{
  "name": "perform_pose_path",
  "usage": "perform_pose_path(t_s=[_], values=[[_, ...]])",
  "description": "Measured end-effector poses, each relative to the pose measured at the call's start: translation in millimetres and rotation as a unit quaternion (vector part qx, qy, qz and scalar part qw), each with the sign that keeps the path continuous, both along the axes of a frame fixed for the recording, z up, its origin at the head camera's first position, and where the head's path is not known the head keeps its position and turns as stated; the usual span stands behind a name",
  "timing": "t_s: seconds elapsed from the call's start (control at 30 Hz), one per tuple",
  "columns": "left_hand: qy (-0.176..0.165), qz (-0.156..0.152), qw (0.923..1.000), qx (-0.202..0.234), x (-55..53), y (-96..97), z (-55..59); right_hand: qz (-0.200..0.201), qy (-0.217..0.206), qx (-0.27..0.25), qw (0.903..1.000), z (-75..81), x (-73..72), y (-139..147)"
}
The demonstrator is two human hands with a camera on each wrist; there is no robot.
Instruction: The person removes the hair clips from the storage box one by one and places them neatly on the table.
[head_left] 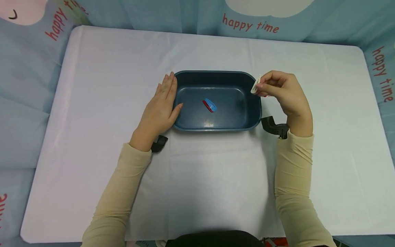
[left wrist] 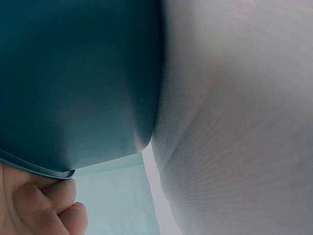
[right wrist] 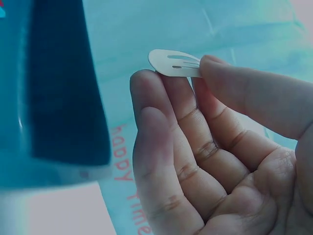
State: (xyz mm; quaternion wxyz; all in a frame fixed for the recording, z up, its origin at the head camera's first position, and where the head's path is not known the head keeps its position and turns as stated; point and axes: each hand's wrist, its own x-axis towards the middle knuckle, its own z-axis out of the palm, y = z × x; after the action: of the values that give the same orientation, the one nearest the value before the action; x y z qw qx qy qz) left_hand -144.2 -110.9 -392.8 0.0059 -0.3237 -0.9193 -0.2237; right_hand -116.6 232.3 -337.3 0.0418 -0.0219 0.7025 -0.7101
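A dark blue rectangular bin [head_left: 216, 126] sits on the white table. Inside it lie a blue snap hair clip [head_left: 211, 104] and a red hair clip [head_left: 207, 106], one overlapping the other. My left hand [head_left: 158, 108] rests along the bin's left rim with fingers extended and the thumb over the edge; in the left wrist view the fingers show beside the rim. At the bin's right rim, my right hand [head_left: 285, 89] pinches a white snap hair clip [right wrist: 171, 62] between thumb and fingertips. A bit of red [head_left: 266, 96] peeks out below those fingers, mostly hidden.
The white table [head_left: 98, 113] extends on all sides of the bin. A light blue curtain [head_left: 154, 15] with red lettering hangs behind it. Black wrist mounts [head_left: 274, 127] sit under the wrists, the right one close to the bin's corner.
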Motion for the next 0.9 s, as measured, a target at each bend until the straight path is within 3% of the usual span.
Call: perform_pose_path(t_s=[0.9], values=[[-0.003,-0.002,1.0000,0.002,-0.8,0.4,-1.4,-0.090,-0.002,-0.089,0.9920,1.5,7.4,36.2]])
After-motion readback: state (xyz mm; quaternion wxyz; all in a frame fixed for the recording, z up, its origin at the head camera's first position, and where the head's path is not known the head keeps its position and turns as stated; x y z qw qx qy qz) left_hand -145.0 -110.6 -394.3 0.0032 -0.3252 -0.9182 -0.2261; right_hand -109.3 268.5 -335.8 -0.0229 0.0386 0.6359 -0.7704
